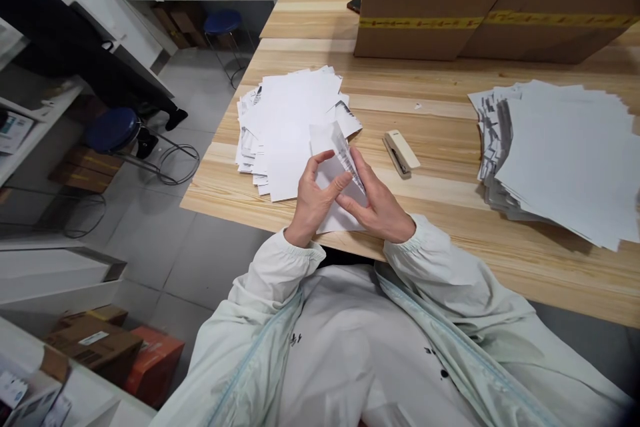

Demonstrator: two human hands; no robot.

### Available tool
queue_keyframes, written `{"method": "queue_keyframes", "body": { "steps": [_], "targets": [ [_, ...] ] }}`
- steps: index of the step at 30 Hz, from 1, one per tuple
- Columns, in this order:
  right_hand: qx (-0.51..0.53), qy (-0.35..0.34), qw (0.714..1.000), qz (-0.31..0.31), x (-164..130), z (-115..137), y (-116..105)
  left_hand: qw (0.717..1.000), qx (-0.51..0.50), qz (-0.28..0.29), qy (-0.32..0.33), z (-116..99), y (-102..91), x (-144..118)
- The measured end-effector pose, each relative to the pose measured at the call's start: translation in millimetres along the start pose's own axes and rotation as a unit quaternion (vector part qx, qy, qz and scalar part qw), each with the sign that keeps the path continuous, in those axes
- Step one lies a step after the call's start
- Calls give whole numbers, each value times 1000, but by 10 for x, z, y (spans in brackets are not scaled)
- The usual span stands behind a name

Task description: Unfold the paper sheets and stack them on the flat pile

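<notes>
Folding of thin white printed paper sheets (pixel 334 167) under way, judged from layout: small bundle in hands at near table edge, top sheet bent upward along crease. Fanned white paper pile (pixel 290 127) on pale wooden table (pixel 450 100) just behind hands; bigger white paper stack (pixel 565 153) well apart to right. Cream stapler (pixel 401 153) between, untouched.

Left hand (pixel 313 203): fingers curled, thumb and forefinger pinching sheet edge.
Right hand (pixel 383 207): fingers pressed on fold, gripping same bundle.

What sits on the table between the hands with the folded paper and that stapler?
Nothing visible does. Both hands, left and right, pinch the folded paper; only bare table separates it from the stapler.
</notes>
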State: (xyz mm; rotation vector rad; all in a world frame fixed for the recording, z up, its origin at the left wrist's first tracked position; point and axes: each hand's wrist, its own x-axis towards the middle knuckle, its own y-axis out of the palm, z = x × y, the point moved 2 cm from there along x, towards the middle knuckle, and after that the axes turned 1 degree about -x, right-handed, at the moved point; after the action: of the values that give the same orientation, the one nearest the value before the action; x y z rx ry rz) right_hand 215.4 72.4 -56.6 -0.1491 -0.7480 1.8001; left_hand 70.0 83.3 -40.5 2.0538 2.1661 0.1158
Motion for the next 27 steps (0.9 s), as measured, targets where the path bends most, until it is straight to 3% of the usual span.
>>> {"method": "queue_keyframes", "body": {
  "steps": [3, 7, 14, 17, 23, 27],
  "targets": [
    [15, 3, 1000, 8, 7, 41, -22, 1000, -15, 9, -10, 15, -3, 11],
    [17, 2, 1000, -19, 0, 43, -49, 996, -55, 22, -71, 92, -25, 45],
    [-87, -32, 988, -123, -183, -28, -128, 990, -75, -98, -62, 88, -165, 67],
    [-92, -41, 982, -162, -266, -26, -155, 990, -73, -107, -48, 44, -164, 29],
    [-8, 7, 971, -239, -299, -73, -227, 998, 3, -57, -5, 23, -79, -75],
    [114, 95, 945, -291, -316, -181, -231, 997, -24, -57, 36, -20, -47, -140]
  ]
}}
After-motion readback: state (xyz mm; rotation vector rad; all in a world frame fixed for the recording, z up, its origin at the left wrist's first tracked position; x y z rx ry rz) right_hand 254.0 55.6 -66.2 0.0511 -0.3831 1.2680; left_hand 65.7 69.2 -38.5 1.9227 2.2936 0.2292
